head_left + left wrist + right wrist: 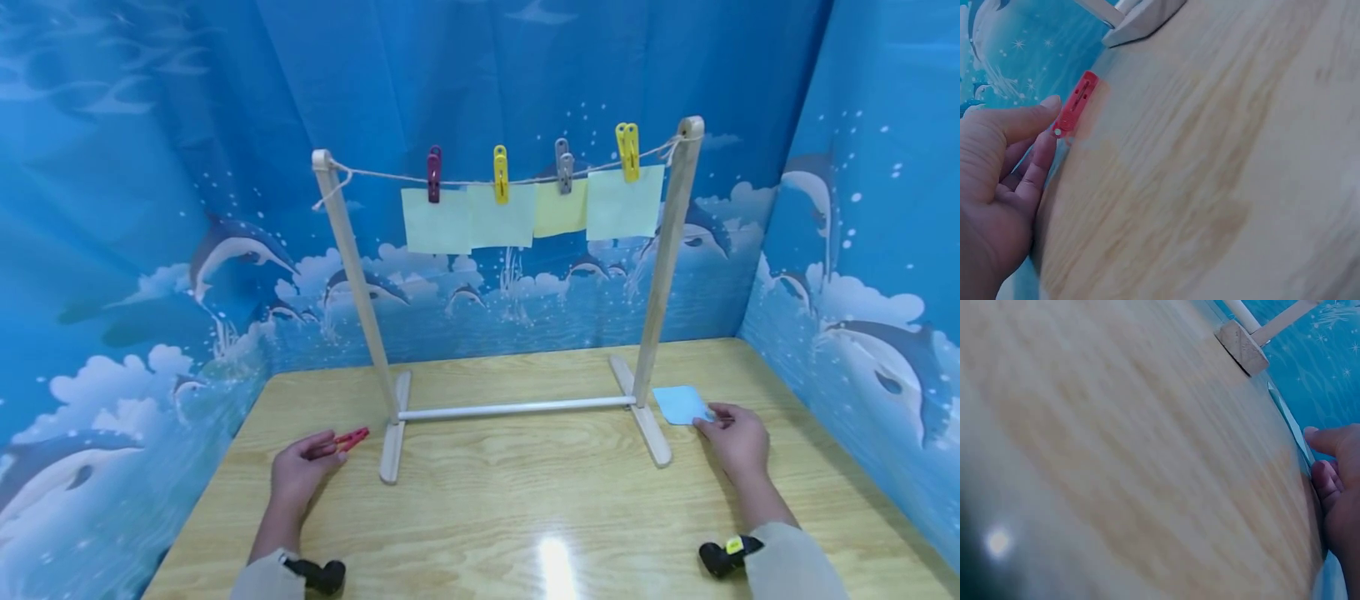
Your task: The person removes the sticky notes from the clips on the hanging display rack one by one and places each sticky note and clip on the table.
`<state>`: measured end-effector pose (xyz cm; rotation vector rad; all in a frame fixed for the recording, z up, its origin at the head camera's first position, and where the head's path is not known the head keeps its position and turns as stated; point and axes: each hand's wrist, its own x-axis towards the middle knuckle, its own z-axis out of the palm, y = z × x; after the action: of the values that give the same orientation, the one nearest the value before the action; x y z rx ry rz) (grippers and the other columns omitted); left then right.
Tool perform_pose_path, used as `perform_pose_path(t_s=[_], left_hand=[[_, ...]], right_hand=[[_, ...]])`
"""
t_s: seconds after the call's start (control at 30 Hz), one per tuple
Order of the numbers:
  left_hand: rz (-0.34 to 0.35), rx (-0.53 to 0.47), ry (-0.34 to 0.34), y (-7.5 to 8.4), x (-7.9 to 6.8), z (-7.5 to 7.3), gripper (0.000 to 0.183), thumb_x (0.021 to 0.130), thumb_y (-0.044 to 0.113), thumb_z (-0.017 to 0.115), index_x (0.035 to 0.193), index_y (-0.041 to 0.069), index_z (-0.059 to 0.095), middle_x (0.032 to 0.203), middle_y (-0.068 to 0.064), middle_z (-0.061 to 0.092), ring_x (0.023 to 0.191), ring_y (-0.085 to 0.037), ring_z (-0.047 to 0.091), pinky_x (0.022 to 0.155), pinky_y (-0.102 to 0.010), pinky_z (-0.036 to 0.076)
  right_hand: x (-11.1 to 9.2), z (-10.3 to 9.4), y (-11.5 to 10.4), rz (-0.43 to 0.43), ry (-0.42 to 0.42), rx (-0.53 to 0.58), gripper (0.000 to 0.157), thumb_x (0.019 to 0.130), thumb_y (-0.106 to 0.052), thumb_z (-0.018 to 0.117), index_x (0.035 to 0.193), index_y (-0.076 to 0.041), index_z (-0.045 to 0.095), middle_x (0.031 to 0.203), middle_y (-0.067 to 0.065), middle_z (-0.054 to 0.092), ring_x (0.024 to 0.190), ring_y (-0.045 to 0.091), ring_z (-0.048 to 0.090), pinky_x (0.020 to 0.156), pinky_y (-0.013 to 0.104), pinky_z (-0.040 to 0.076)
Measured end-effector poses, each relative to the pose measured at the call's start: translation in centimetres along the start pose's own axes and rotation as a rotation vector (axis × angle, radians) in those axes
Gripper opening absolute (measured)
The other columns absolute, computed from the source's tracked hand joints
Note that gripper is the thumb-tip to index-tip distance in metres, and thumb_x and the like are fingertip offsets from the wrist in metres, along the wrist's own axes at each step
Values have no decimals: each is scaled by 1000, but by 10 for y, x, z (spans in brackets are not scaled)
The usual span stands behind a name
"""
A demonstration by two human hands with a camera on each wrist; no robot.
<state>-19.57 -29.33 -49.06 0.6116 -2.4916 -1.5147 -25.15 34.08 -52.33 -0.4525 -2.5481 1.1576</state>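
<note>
My left hand (pixel 298 472) pinches a red clothespin (pixel 352 439) between thumb and fingers, left of the wooden rack's left foot. In the left wrist view the clothespin (pixel 1077 103) points away from the fingertips, low over the table. At the right, my right hand (pixel 738 442) pinches the near right corner of a light blue paper square (pixel 681 405), beside the rack's right foot. Edge-on, the paper (pixel 1290 419) shows as a thin strip in the right wrist view. Several paper sheets (pixel 502 217) hang from a string, held by clothespins (pixel 501 175).
The rack has two wooden posts (pixel 660 275), a white bar (pixel 517 409) low between them and two wooden feet (pixel 395 429) on the wood-grain table (pixel 487 517). Its string (pixel 390 176) spans the post tops. Blue dolphin-print curtains (pixel 480 83) surround the table's back and sides.
</note>
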Motion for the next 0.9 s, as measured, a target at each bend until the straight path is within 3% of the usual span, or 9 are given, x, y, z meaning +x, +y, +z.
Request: perform_pose_path(t_s=[0.1, 0.2, 0.4, 0.63, 0.9], left_hand=[[-5, -41, -25, 3, -4, -3, 56, 79, 13, 81, 130, 6, 60, 121, -14, 65, 100, -12, 63, 83, -18, 52], [8, -68, -57, 7, -7, -7, 59, 79, 15, 81, 133, 5, 57, 126, -16, 62, 99, -7, 61, 81, -13, 50], [33, -118, -98, 18, -16, -11, 61, 82, 17, 80, 135, 3, 54, 131, -18, 59, 98, -1, 60, 81, -12, 49], [76, -157, -92, 29, -22, -11, 59, 83, 13, 79, 135, 0, 55, 130, -20, 60, 110, -18, 62, 81, -15, 51], [118, -133, -110, 55, -30, -12, 54, 85, 15, 77, 134, 4, 57, 132, -19, 58, 119, -29, 56, 82, -16, 51]], right_hand=[[-4, -4, -3, 12, -10, 51, 45, 90, -17, 71, 125, 8, 58, 113, 28, 59, 96, 33, 58, 69, 26, 48], [-7, -8, -4, 18, -20, 103, 45, 91, -20, 71, 127, 5, 58, 117, 25, 59, 90, 20, 58, 61, 14, 47], [-11, -16, -8, -24, -50, 187, 49, 91, -31, 70, 128, 0, 60, 124, 16, 53, 78, -9, 49, 60, 16, 54], [-19, -23, -29, -91, -58, 319, 53, 88, -34, 73, 125, 2, 61, 119, 11, 56, 85, -9, 54, 68, 11, 52], [-27, -30, -59, -158, -59, 397, 46, 87, -28, 75, 121, 1, 64, 101, -17, 60, 86, -4, 59, 69, 10, 51]])
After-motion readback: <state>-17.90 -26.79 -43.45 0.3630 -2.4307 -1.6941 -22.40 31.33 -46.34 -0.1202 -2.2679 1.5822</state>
